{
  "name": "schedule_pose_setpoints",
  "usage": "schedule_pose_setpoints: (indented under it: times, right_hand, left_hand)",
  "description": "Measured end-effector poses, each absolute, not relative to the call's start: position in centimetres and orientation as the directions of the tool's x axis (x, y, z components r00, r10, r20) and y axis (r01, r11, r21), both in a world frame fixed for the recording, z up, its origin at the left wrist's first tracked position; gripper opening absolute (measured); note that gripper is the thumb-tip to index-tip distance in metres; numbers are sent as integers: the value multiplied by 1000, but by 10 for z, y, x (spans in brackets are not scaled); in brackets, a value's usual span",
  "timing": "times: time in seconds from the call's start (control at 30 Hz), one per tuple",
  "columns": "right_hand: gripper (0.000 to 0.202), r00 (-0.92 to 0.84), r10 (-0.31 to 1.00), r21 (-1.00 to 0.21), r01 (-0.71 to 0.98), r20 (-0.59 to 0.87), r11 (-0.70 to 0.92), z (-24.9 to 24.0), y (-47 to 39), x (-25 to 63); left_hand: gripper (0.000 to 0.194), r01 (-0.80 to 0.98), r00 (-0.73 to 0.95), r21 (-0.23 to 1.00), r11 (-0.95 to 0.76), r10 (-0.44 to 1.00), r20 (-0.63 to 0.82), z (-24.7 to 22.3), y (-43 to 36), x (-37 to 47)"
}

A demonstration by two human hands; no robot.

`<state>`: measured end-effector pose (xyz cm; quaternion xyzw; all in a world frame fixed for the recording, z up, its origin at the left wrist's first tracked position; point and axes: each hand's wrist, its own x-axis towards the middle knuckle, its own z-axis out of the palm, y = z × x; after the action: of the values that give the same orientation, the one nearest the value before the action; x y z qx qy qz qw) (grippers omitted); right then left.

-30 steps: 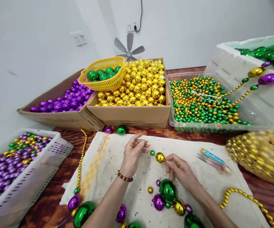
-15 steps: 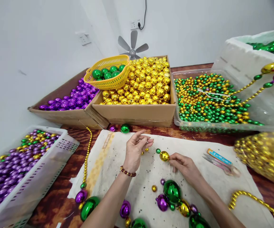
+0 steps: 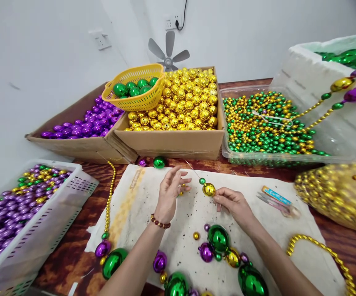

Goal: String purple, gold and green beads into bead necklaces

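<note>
My right hand (image 3: 231,201) pinches a gold bead (image 3: 209,189) over the cloth (image 3: 236,234). A small green bead (image 3: 202,181) sits just beyond it, and a thin needle or wire (image 3: 192,169) sticks out past that towards the upper left. To the left, my left hand (image 3: 172,189) is raised with its fingers apart and nothing visible in them. Small gold beads (image 3: 181,193) lie partly hidden behind those fingers. Nearer to me on the cloth, a strand includes a big green ball (image 3: 218,238), a purple ball (image 3: 205,252) and a gold ball (image 3: 233,257).
Cardboard boxes hold purple balls (image 3: 85,127) and gold balls (image 3: 187,98), with a yellow basket (image 3: 147,104) on top. A clear bin (image 3: 276,158) stands right, a white crate (image 3: 73,205) left. Scissors (image 3: 273,202) and a gold bead chain (image 3: 316,242) lie on the right.
My left hand has let go of the needle or wire end and its fingers have spread. My right hand still holds the gold bead. The whole view has shifted slightly.
</note>
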<state>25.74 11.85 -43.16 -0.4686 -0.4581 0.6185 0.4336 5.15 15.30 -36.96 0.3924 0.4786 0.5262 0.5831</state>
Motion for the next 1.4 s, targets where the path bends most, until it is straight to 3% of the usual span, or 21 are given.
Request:
schedule_pose_setpoints:
  times: [0.13, 0.27, 0.4, 0.57, 0.7, 0.9, 1.1, 1.23, 1.33, 1.4]
  right_hand:
    - [18, -189, 970, -969, -163, -154, -186, -414, 120, 255]
    - [13, -163, 983, -972, -203, -88, -121, -402, 119, 257]
    - [12, -166, 984, -979, -181, -60, -90, -408, 116, 273]
    - [15, -211, 971, -984, -109, -113, -138, -426, 113, 289]
    - [19, -266, 946, -975, -74, -184, -210, -438, 107, 283]
    - [21, -295, 934, -975, -34, -202, -222, -448, 100, 276]
    - [23, -258, 941, -975, 11, -217, -222, -454, 98, 275]
    - [24, -223, 956, -981, 76, -191, -178, -450, 98, 271]
    - [22, -207, 970, -988, 114, -130, -108, -442, 97, 267]
    - [23, -196, 977, -987, 151, -80, -51, -437, 96, 267]
  left_hand:
    - [39, -25, 203, 965, 262, 946, -251, -385, 131, 54]
    - [32, 137, 326, 960, 244, 904, -276, -402, 119, 56]
    - [24, 312, 20, 945, 103, 993, -115, -404, 146, 24]
    - [26, 546, -360, 831, 105, 925, 119, -386, 216, -62]
    - [35, 657, -441, 719, 226, 889, 124, -386, 254, -104]
    - [36, 713, -379, 652, 257, 924, 50, -399, 265, -113]
    - [38, 607, -316, 780, 151, 947, 63, -377, 245, -107]
    - [34, 435, -173, 893, 119, 984, -47, -367, 210, -68]
    - [31, 35, -53, 982, 188, 981, -186, -367, 184, -25]
    - [31, -311, 36, 914, 262, 964, -264, -367, 174, 1]
